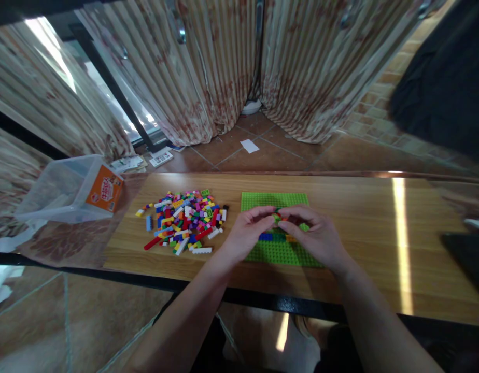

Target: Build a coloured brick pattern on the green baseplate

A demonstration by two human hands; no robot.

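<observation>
Above a green studded baseplate (270, 254), my left hand (249, 230) and my right hand (315, 233) meet fingertip to fingertip. Between them they pinch a small cluster of toy bricks (277, 217), with green and red-orange showing; its exact shape is mostly hidden by the fingers. Both hands are closed, thumbs toward each other. A blue brick (265, 237) sits on the baseplate just below my left fingertips. An orange-yellow brick (291, 238) lies on the plate beneath my right hand, partly covered.
Left of the baseplate, a heap of mixed coloured bricks (188, 217) spreads over the wooden table (360, 217). A clear plastic bin (64, 191) with an orange label stands beyond the table's left end. A dark flat object (463, 259) is at the right edge. Curtains (220, 67) hang behind.
</observation>
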